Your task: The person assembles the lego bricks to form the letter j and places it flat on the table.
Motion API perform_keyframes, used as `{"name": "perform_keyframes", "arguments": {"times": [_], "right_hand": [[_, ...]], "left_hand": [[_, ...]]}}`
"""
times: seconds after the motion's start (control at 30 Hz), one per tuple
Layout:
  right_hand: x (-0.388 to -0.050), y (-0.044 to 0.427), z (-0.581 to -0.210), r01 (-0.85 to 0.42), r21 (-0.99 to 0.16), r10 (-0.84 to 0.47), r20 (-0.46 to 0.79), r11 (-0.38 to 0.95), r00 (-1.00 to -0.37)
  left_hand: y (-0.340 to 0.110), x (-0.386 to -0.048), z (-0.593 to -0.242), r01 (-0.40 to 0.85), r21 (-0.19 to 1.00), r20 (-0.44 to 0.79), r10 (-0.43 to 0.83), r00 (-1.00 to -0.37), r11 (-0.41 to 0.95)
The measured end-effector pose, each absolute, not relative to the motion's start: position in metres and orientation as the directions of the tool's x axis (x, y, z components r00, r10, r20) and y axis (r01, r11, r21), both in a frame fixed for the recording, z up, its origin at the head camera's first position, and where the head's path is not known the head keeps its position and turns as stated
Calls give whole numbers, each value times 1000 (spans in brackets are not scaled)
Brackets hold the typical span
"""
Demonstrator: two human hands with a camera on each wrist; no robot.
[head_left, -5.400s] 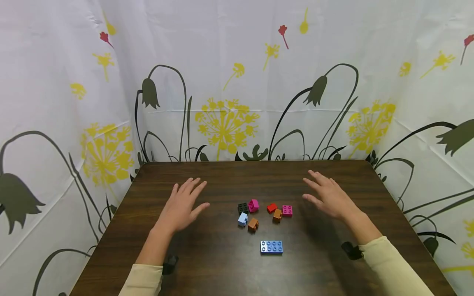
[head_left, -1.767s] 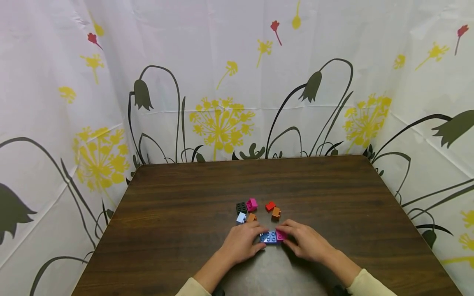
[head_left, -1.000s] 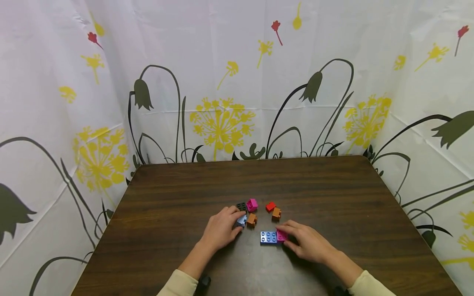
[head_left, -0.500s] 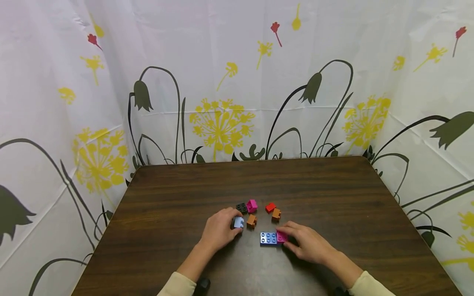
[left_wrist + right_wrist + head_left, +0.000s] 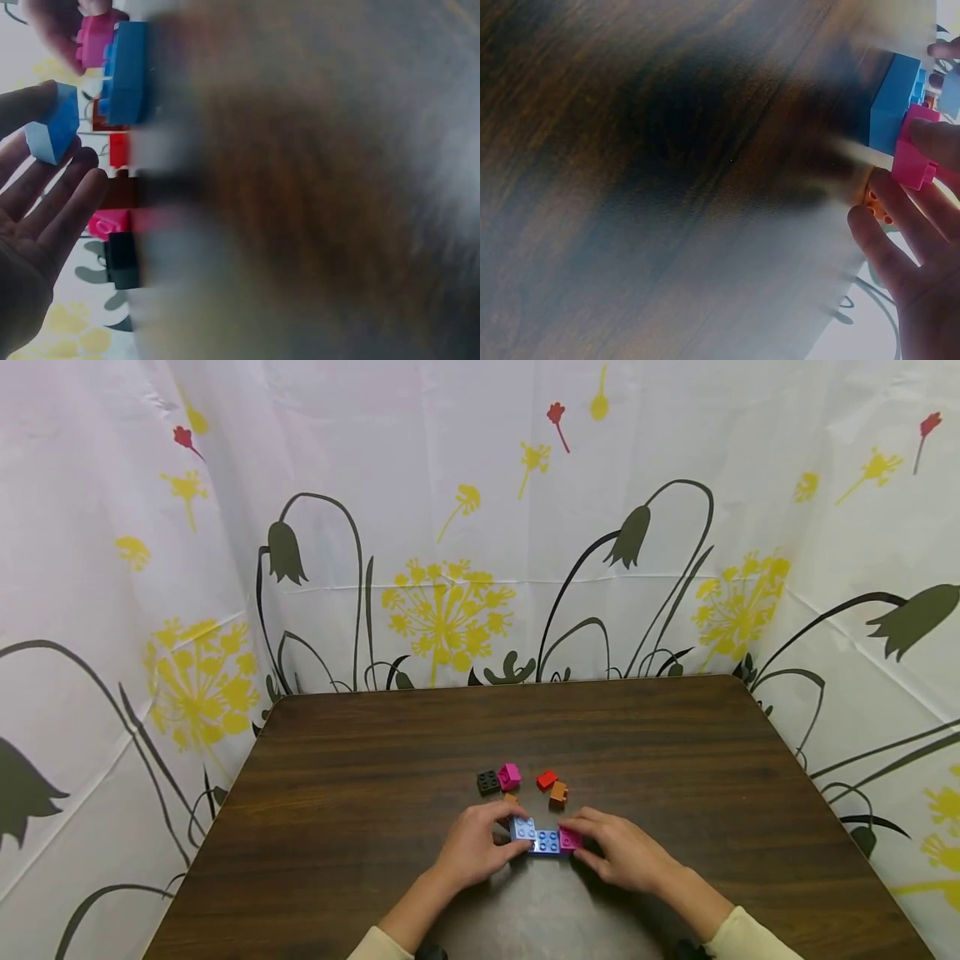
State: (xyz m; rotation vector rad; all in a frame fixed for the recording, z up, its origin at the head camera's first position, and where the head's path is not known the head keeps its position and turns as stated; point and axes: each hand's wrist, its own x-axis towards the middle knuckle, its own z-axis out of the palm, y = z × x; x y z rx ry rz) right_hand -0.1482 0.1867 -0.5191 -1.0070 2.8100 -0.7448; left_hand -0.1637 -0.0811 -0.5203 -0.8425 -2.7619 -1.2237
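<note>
My left hand [image 5: 472, 849] pinches a light blue brick [image 5: 523, 829] between thumb and fingers, close above the left end of the long blue brick [image 5: 548, 842]. In the left wrist view the light blue brick [image 5: 55, 126] is apart from the blue brick [image 5: 127, 73]. A magenta brick [image 5: 569, 838] sits on the right end of the blue brick, and my right hand [image 5: 626, 853] grips it with thumb and fingers. From the right wrist, the magenta brick [image 5: 915, 147] shows beside the thumb and juts past the blue brick's end.
Behind the hands lie a black brick [image 5: 488, 782], another magenta brick [image 5: 509, 776], a red brick [image 5: 547, 780] and an orange-brown brick [image 5: 558, 794]. A second orange-brown brick [image 5: 511, 799] is partly hidden by the left hand. A patterned curtain [image 5: 450, 460] hangs behind the wooden table [image 5: 337, 760].
The left hand went from the blue brick to the light blue brick, took hold of it, and carried it right to the blue brick's left end, turning its studs up. The right hand stayed on the magenta brick.
</note>
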Motion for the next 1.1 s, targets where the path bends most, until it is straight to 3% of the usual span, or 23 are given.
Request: {"name": "perform_keyframes", "arguments": {"times": [0.23,0.73,1.1], "right_hand": [[-149,187,-519,-579,-467,-611,101,668,-785],[-150,188,-519,-585,-467,-618,99,663,-780],[-151,188,-519,-589,-462,-620,102,663,-778]], "left_hand": [[-75,-165,-528,425,712,133,487,-863,558],[-76,-167,-532,380,783,88,516,-852,493],[-76,-167,-532,447,728,128,538,-833,519]]}}
